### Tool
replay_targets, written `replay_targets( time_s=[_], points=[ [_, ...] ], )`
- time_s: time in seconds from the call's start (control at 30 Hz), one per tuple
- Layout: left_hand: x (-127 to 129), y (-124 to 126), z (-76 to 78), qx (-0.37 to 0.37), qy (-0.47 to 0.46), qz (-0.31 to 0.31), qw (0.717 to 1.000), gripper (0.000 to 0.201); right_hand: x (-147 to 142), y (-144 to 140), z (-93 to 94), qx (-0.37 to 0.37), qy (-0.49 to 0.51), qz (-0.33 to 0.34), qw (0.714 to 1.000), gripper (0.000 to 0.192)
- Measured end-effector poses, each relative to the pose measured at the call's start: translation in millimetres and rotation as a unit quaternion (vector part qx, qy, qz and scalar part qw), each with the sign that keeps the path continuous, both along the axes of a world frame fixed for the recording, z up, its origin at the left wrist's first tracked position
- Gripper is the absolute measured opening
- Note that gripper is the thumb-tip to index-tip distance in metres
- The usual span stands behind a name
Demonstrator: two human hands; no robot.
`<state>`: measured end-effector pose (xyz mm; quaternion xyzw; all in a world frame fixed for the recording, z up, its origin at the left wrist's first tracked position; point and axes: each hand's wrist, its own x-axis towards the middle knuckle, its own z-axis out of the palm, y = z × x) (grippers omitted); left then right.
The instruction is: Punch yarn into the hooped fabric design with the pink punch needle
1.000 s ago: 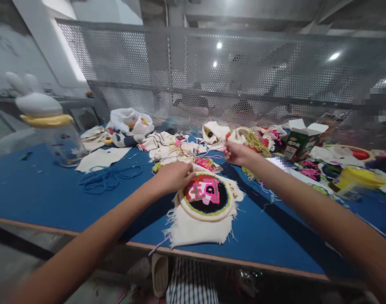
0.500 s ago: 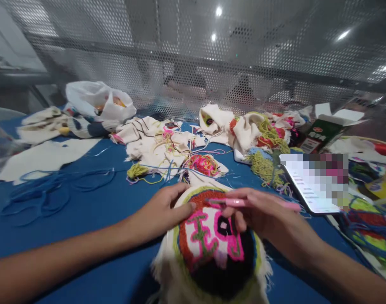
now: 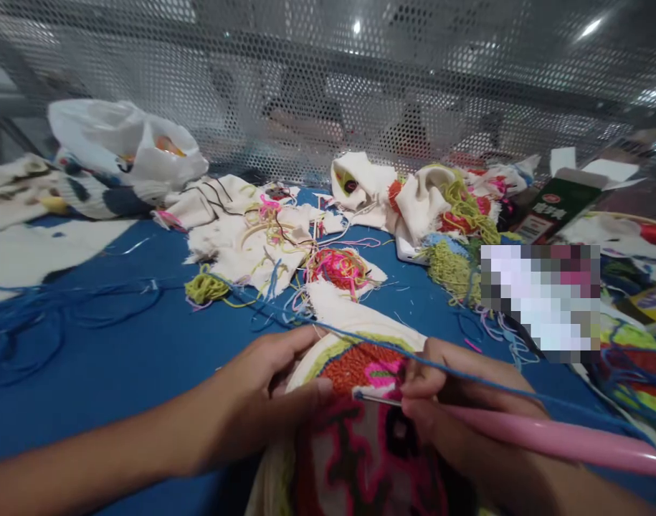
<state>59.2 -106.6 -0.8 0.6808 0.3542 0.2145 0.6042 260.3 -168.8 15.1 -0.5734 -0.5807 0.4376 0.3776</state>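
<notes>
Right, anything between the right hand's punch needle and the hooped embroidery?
Nothing visible: the right hand holds the pink punch needle with its tip over the hooped embroidery. Blue yarn crosses the embroidery's far edge, clear of the tip.

Craft workspace: yarn [image 3: 206, 288], cloth scraps [image 3: 214, 247], hooped embroidery [image 3: 354, 430]

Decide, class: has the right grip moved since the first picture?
Yes, closer in: the right grip, roughly level with the pink-red yarn bundle then, is now lower in view.
</notes>
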Motion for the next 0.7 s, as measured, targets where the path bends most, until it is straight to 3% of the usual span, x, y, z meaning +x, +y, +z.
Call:
replay_targets(
  time_s=[0.13,0.3,0.47,0.7],
  points=[
    [2,-4,0.4,0.004,-0.004,0.019,1.0,0.024,-5,-2,3.1,-0.022,-0.018,-0.02,0.999,0.018],
    [4,-7,0.7,-0.003,-0.028,0.041,0.999,0.022,-6,2,8.1,-0.02,-0.014,0.016,1.0,0.019],
    [1,-3,0.3,0.035,0.0,0.006,0.999,0.021,-4,2,10.8,-0.06,-0.089,-0.012,0.994,0.021],
    [-2,-1,0.3,0.088,0.049,-0.005,0.995,0.024,-7,-1,14.0,-0.084,-0.077,-0.013,0.993,0.025]
  ],
)
